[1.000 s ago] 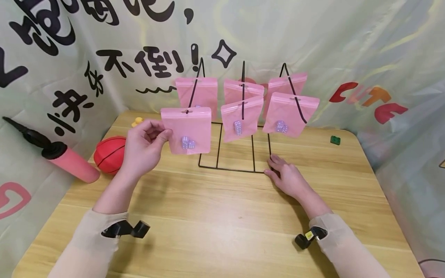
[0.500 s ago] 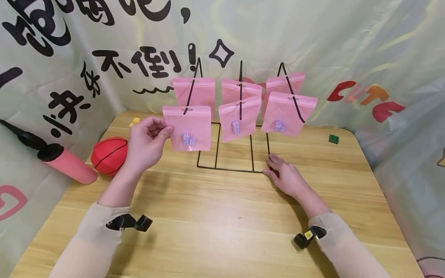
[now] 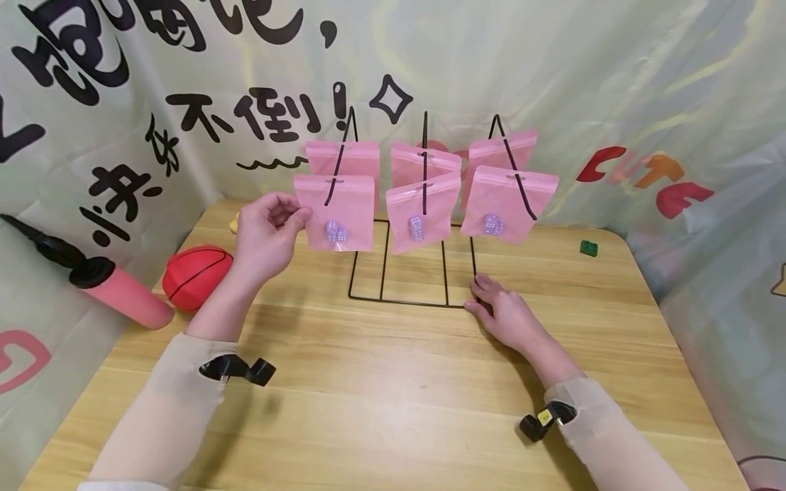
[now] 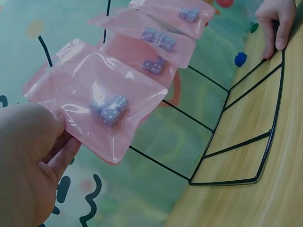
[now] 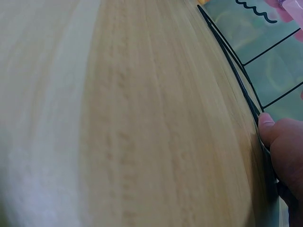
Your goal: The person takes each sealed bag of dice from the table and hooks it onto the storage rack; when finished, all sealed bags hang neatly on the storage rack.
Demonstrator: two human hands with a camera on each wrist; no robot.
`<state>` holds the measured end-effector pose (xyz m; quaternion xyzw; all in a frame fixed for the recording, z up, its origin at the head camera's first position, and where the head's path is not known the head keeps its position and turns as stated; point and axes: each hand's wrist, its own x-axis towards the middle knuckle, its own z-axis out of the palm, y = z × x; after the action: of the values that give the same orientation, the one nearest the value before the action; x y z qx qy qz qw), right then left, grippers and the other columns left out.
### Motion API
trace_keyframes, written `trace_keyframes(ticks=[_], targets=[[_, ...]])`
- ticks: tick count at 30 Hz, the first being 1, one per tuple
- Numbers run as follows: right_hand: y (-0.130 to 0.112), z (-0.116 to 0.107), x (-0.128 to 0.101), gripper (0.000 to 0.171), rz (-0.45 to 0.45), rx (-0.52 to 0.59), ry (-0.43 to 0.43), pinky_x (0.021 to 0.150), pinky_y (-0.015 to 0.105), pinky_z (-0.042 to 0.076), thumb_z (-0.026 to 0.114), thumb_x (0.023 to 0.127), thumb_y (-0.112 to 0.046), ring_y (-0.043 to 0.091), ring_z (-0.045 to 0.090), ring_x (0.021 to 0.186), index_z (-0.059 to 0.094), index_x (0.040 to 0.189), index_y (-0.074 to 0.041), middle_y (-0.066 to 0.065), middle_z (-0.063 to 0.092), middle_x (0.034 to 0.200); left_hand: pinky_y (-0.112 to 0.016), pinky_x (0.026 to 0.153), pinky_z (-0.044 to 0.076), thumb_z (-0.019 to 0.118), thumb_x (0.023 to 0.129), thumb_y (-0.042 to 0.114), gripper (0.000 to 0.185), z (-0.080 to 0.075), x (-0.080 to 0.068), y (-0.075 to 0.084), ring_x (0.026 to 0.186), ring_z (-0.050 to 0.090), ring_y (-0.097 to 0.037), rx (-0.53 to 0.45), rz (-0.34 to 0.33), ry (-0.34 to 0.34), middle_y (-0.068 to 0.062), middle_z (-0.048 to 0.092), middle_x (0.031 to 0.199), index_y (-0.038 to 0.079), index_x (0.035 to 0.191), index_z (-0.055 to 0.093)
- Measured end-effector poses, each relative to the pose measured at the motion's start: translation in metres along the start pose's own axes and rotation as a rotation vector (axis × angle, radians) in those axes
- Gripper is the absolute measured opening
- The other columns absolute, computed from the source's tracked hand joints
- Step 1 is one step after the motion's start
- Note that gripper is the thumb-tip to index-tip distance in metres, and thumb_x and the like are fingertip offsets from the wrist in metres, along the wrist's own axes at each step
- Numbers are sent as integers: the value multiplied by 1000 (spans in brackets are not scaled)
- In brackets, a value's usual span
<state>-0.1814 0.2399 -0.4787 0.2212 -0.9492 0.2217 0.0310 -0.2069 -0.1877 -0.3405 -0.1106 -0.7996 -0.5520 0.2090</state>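
Observation:
In the head view my left hand (image 3: pixel 267 235) pinches the left edge of a pink zip bag (image 3: pixel 356 208) between thumb and fingers. Dotted lilac dice (image 3: pixel 336 232) show through its lower part. The bag's top hole is on the left arm of a black wire rack (image 3: pixel 414 303), in front of another pink bag (image 3: pixel 356 160). Two more front bags hang on the middle and right arms, each with one behind it. My right hand (image 3: pixel 506 314) grips the front right corner of the rack's base; in the right wrist view its thumb (image 5: pixel 266 124) lies against the wire.
At the left stand a red basketball (image 3: pixel 193 276) and a pink cylinder (image 3: pixel 132 296) with a black top. A small green brick (image 3: pixel 589 248) lies back right. A blue brick (image 4: pixel 240 59) shows in the left wrist view. Printed cloth walls rise behind the table.
My left hand has moved up and back, taking the front left bag farther along the rack's arm, closer to the bag behind it. The right hand has stayed at the rack's corner.

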Motion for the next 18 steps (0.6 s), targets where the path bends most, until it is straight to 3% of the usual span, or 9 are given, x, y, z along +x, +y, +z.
trace_keyframes(ticks=[18], targets=[[-1, 0, -2, 54, 0, 7, 0, 116, 61, 40, 68, 107, -28, 47, 44, 144, 57, 144, 10, 29, 46, 156, -20, 78, 60, 72, 101, 3, 11, 7, 16, -6, 83, 70, -13, -11, -36, 34, -18, 73, 95, -7, 102, 69]])
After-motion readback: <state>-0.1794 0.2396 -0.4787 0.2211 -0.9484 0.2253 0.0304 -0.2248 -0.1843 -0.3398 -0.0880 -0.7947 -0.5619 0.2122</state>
